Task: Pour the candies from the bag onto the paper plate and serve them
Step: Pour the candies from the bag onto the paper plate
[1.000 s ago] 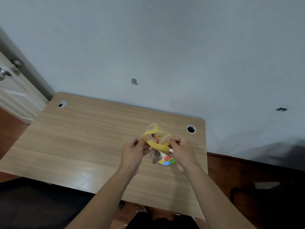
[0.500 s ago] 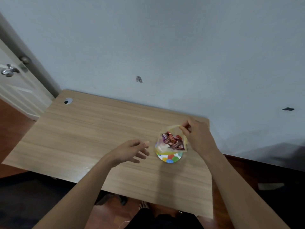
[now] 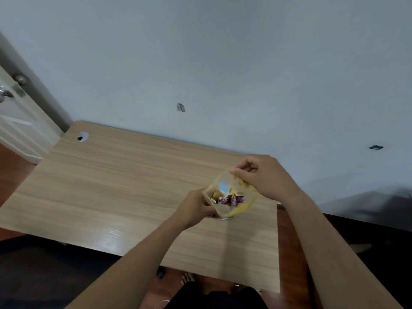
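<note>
A: What are you holding?
B: 1 clear, yellow-edged bag (image 3: 230,198), at the right of the table (image 3: 124,188). Your left hand (image 3: 196,207) grips its near side and your right hand (image 3: 260,175) pinches its far rim.
A: How many candies (image 3: 229,200)?
B: Blurred red-purple wrappers; I can't count them.

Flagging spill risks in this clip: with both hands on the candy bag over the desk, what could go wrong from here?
1. The paper plate is almost fully hidden under the bag, so the pour is aimed half blind; candies may miss it.
2. The plate sits close to the desk's right edge, so strays could roll to the floor.
3. The right hand only pinches the bag's top while the left hand grips its side; a slip could dump everything at once.
</note>
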Action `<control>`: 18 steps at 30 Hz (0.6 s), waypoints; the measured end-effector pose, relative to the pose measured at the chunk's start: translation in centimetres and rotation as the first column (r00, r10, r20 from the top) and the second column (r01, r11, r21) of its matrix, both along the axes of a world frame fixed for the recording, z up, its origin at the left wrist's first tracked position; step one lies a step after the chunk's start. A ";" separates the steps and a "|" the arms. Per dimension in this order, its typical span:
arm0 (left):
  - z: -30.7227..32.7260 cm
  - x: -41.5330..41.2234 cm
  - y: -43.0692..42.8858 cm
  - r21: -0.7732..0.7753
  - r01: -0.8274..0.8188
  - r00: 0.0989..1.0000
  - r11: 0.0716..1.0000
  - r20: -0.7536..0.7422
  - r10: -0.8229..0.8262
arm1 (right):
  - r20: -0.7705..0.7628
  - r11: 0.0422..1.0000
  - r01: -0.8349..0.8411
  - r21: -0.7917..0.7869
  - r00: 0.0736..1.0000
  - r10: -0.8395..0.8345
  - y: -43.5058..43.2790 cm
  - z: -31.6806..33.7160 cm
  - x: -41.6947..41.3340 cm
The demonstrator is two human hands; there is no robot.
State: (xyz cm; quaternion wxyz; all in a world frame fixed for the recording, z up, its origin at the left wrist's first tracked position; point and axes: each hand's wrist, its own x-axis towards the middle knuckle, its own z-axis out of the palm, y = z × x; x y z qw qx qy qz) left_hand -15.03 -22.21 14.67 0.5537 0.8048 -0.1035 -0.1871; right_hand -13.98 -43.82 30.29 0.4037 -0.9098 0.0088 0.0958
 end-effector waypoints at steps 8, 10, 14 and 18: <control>0.6 -0.9 1.4 -0.152 -0.073 0.984 0.986 -0.170 0.047 | -0.307 0.750 0.318 0.580 0.938 -0.161 -3.9 -4.8 -0.3; -0.1 -0.8 1.5 -0.205 -0.130 0.978 0.970 -0.186 0.092 | -0.411 0.701 0.410 0.583 0.894 -0.181 -3.7 -7.8 -1.3; -0.4 -0.9 0.3 -0.160 -0.234 0.939 0.959 -0.291 0.181 | -0.471 0.761 0.339 0.554 0.881 -0.050 -2.7 -12.3 -4.0; -1.2 -0.3 -1.4 -0.149 -0.257 0.919 0.955 -0.343 0.194 | -0.428 0.815 0.295 0.499 0.902 -0.064 -2.1 -15.0 -5.3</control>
